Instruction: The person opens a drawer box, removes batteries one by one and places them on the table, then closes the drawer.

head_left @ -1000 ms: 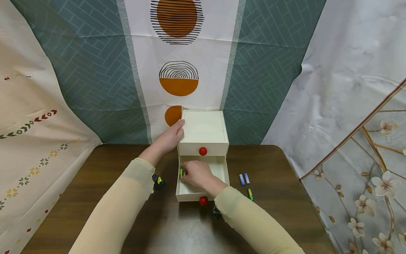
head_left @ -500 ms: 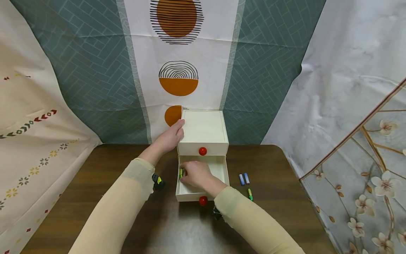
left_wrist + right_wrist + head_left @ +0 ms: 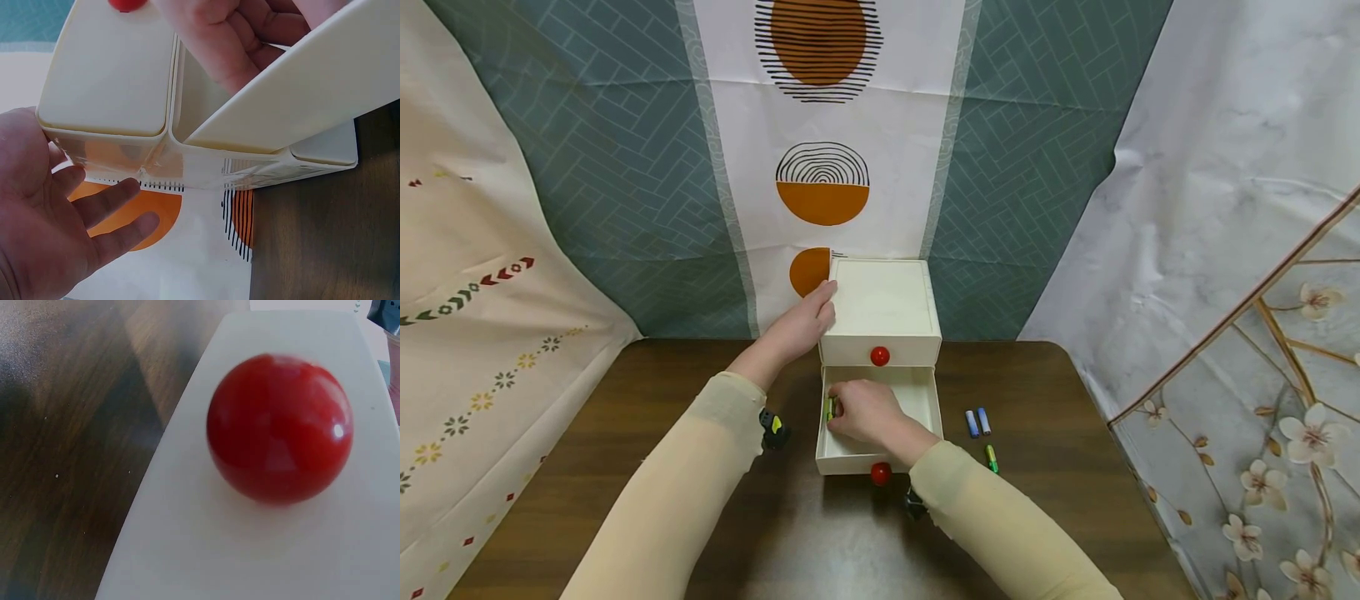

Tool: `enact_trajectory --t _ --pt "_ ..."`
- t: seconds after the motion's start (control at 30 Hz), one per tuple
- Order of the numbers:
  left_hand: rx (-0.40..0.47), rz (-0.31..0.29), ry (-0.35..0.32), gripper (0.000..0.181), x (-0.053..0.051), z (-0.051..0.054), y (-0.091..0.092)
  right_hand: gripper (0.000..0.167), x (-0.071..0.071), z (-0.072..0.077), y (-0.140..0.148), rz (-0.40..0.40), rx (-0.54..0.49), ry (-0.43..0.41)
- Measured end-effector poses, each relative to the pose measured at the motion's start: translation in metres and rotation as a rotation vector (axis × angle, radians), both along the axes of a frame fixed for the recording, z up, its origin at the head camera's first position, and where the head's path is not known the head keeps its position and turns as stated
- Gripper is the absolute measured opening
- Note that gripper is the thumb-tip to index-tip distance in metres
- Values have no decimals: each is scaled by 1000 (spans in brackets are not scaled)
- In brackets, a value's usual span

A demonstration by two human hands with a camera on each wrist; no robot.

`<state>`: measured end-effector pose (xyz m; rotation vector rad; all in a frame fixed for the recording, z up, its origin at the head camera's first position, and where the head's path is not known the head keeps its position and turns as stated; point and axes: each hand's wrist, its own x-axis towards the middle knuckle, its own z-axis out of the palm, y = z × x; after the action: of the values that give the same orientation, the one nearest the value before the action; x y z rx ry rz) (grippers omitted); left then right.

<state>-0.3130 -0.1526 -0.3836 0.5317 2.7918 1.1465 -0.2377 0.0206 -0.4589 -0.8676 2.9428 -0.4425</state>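
A white drawer box [image 3: 883,300] stands at the back of the table, its lower drawer [image 3: 925,400] pulled out. The left hand [image 3: 796,332] rests against the box's left side; in the left wrist view the left hand [image 3: 50,212] has its fingers spread, the thumb side at the box's edge. Inside the drawer, the right hand [image 3: 868,412] has curled fingers at a small green battery-like cylinder [image 3: 830,408] by the left wall, and seems to pinch it. The right wrist view is filled by the drawer's red knob [image 3: 279,429], hiding the fingers.
To the right of the drawer lie two blue-and-white cylinders [image 3: 972,423] and one green cylinder [image 3: 992,458] on the brown table [image 3: 1045,517]. The upper drawer, with its red knob [image 3: 880,357], is closed. Patterned cloths hang behind and at both sides.
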Motion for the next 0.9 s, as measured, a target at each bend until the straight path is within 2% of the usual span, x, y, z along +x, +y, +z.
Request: enact_trajectory --t 0.07,0.1,0.23,0.3,0.33,0.57,0.8,0.9 --pt "3 1 -4 62 0 0 0 16 0 1 2 10 -15 1" --pt "3 2 -5 62 0 0 0 17 -5 -9 3 22 -29 24" --pt "5 1 -6 63 0 2 0 15 -3 -4 8 33 -58 25" --pt "5 -1 -3 63 1 3 0 12 -3 -1 10 28 -56 17" --pt "5 -1 -3 62 1 3 1 11 3 11 10 18 -47 -7" --pt "0 -3 6 62 1 2 1 12 8 23 24 -4 -60 -23" --pt "-5 17 -4 63 0 1 0 16 12 32 38 -5 -68 7" --pt "-4 16 -2 63 0 1 0 19 15 36 43 -3 -72 -4"
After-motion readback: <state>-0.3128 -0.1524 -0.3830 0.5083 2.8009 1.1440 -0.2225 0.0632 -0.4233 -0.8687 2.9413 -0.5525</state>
